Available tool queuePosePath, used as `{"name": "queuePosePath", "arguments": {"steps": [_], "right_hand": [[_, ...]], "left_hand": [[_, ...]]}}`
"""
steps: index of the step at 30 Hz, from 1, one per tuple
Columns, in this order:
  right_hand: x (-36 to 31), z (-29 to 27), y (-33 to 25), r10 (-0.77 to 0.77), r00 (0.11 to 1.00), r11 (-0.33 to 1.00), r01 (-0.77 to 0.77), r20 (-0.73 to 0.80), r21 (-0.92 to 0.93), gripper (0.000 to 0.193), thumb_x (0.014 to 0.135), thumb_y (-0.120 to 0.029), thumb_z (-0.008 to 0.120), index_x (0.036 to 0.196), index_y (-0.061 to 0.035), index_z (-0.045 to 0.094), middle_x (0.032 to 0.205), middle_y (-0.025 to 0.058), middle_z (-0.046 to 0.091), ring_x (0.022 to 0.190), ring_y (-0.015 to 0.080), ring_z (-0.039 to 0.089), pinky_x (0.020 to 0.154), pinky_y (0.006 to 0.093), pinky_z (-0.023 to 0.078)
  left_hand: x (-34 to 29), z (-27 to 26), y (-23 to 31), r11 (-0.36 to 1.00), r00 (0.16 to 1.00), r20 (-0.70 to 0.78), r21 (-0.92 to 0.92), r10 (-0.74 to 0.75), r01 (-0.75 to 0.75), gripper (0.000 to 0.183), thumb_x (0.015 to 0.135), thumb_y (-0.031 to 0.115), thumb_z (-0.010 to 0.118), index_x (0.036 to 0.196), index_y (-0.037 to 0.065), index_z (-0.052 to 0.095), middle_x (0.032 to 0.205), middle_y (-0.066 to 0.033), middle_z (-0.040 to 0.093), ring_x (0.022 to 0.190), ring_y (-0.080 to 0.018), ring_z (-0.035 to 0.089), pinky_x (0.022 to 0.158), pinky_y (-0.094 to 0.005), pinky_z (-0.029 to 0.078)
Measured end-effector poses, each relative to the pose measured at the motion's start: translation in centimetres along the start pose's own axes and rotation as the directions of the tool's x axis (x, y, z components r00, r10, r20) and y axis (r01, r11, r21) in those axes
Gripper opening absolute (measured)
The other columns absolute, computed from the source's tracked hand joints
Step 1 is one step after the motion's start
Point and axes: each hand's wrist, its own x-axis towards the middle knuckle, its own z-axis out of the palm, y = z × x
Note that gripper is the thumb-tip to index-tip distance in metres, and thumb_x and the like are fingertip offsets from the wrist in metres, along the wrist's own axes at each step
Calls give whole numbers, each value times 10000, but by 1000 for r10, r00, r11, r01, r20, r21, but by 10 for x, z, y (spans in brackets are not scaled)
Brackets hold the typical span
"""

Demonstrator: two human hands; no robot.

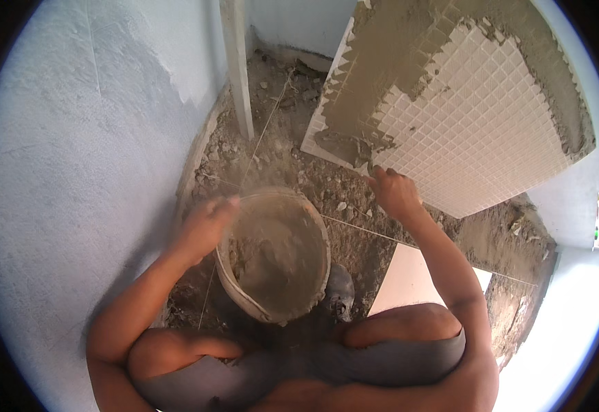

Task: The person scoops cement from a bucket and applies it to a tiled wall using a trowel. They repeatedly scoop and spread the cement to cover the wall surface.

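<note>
Grey mortar half-covers the tile (478, 130): I see right hand (394, 192) closed on a trowel (354, 154) mid-spread, left hand (206, 223) gripping the bucket (275, 257) rim; next, I reckon, another scoop.

The rubble-strewn dirt floor (292, 165) carries a mortar bucket (275, 257), seemingly a leaning tile (464, 123), and a flat white tile (409, 278).

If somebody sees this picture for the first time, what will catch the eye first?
Probably the large white tile with a gridded back, leaning at upper right and half coated with grey mortar. The right hand spreads mortar at its lower edge. At centre, the left hand touches the rim of a round mortar-filled bucket.
</note>
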Motion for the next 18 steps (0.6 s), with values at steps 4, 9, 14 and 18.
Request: {"name": "queuePosePath", "arguments": {"steps": [4, 9, 14, 18], "right_hand": [[-24, -2, 27, -2, 992, 999, -4, -123, -48, 274, 947, -331, 581, 1118, -118, 588, 884, 197, 654, 792, 399, 666, 681, 495, 547], [-69, -7, 74, 45, 926, 996, -71, -376, -57, 291, 939, -293, 601, 1130, -74, 596, 881, 188, 660, 793, 368, 675, 668, 468, 553], [-96, -45, 3, -164, 939, 982, 185, -303, 40, 244, 886, -229, 664, 1061, -71, 601, 911, 150, 659, 800, 340, 669, 636, 457, 528], [-94, -58, -51, -311, 941, 950, 313, 133, 11, 289, 836, -212, 712, 1053, -64, 593, 888, 129, 638, 807, 319, 659, 647, 434, 525]], "left_hand": [[-6, -6, 0, 1000, 1000, 14, 1, 11, -11, 684, 970, 512, 522, 1321, -75, 515, 1266, -218, 592, 1172, -281, 560, 1001, -369, 425], [-9, -5, 8, 997, 996, 56, 30, 66, -68, 685, 981, 507, 492, 1319, -88, 517, 1300, -245, 573, 1212, -308, 543, 1011, -377, 414], [-7, 2, 13, 999, 991, 134, -38, 23, -18, 665, 985, 502, 491, 1278, -93, 546, 1248, -259, 592, 1165, -284, 564, 986, -392, 432], [-2, 3, -2, 994, 998, 39, 93, 49, -53, 729, 973, 528, 496, 1288, -129, 513, 1239, -281, 588, 1180, -301, 559, 1000, -396, 429]]}}
